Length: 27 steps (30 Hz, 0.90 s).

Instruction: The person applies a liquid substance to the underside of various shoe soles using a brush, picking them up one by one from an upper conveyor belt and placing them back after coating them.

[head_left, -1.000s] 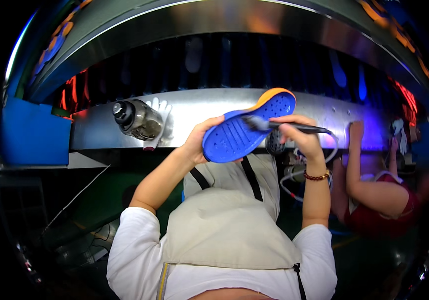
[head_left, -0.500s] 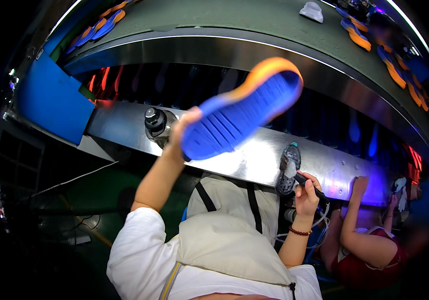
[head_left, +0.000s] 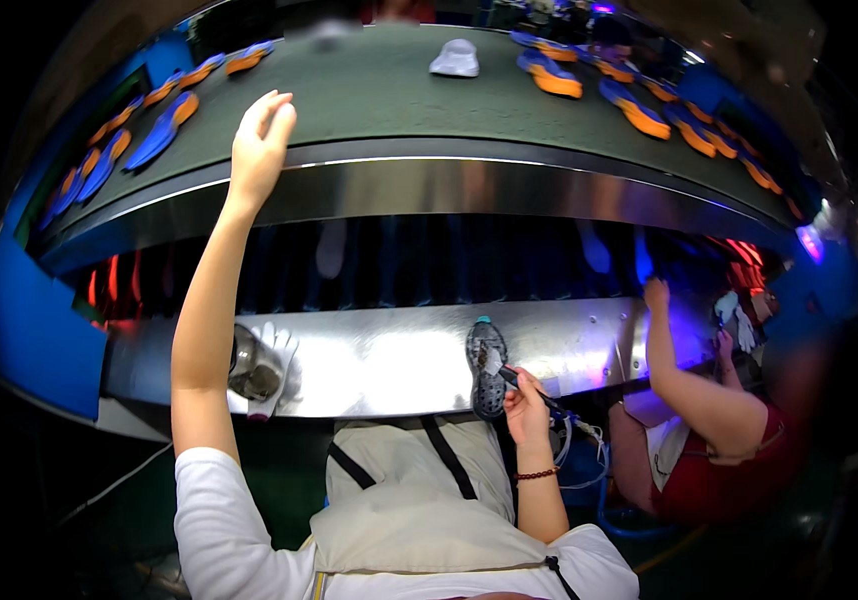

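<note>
My left hand (head_left: 263,145) is stretched far out over the green conveyor belt (head_left: 369,105), open and with nothing in it. Just left of it, a blue and orange shoe sole (head_left: 161,131) lies on the belt. At the near steel ledge (head_left: 389,365), my right hand (head_left: 526,405) is closed around the dark handle of a brush (head_left: 511,376), which has a cord or thin hose behind it. Its pale bristles rest on a dark grey, holed sole (head_left: 487,395) lying on the ledge.
Other blue and orange soles (head_left: 634,110) line both sides of the belt, with a whitish shoe-shaped piece (head_left: 456,58) between. A metal pot (head_left: 255,365) and white glove (head_left: 281,345) are on the ledge. Another person's arm (head_left: 689,375) reaches in at right.
My left hand has let go of the blue and orange sole and reached farther out over the belt. My right hand still holds the brush at the dark sole. The view has turned.
</note>
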Each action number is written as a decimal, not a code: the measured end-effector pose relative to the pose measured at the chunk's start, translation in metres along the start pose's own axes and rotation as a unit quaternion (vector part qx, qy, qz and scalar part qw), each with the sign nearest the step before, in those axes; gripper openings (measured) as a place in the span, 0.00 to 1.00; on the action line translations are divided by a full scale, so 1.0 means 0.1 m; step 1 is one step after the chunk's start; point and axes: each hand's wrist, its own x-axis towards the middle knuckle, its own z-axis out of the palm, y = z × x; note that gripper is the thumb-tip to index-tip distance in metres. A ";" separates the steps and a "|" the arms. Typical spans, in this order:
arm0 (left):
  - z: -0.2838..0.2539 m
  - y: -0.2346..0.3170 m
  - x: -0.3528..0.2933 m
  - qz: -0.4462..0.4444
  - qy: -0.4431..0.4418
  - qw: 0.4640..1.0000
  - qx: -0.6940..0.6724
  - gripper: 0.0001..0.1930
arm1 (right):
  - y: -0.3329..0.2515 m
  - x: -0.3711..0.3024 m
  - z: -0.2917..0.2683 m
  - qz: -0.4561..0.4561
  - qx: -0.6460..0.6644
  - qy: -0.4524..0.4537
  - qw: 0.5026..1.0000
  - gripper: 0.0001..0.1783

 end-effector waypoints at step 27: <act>0.41 -0.11 -0.23 0.331 0.100 0.898 0.273 0.08 | 0.69 0.76 -0.28 0.131 0.221 0.204 0.945 0.12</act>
